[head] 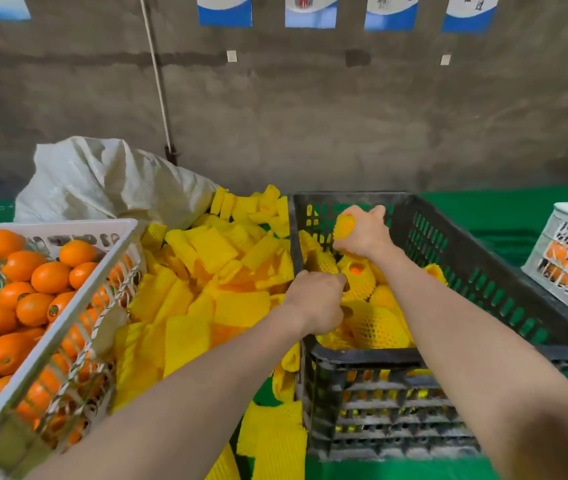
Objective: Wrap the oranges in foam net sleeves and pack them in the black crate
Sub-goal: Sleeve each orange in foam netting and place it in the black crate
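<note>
Sleeved orange (344, 226) poised over black crate (379, 358).
Right hand (367, 237) grips it above packed fruit (376, 327), seemingly to place it; left hand (317, 303) curled at the crate rim, hold undeterminable.

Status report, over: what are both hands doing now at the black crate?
Right hand grips yellow foam-netted orange above black plastic crate. Left hand curled at crate's left rim, hold unclear. No obstruction seen.

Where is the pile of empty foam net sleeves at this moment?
The pile lies in the centre of the head view, on the green table, between the white basket of oranges at left and the black crate at right.
</note>
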